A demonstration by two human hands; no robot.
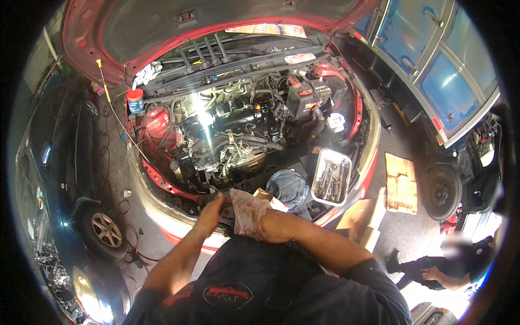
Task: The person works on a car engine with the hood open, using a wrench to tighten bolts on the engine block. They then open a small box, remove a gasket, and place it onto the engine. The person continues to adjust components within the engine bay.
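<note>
A pale cloth rag [248, 212] with reddish-brown stains hangs over my right hand [267, 224] at the front edge of the engine bay. The rag hides most of that hand's fingers, which appear closed on it. My left hand [209, 214] is just left of the rag, thumb side up, apart from it, with nothing visible in it. Its fingers look stretched out, partly turned from view. Just beyond the rag, a small open carton [274, 200] lies beside a bunched grey cloth [287, 188]. Ahead is the exposed engine [230, 130] of a red car.
A metal tray [345, 199] of tools and parts sits at the right front, below the black battery [301, 100]. A blue tub [135, 101] with a red lid stands at the left. The raised hood [227, 21] hangs overhead. Another person [452, 271] is at lower right.
</note>
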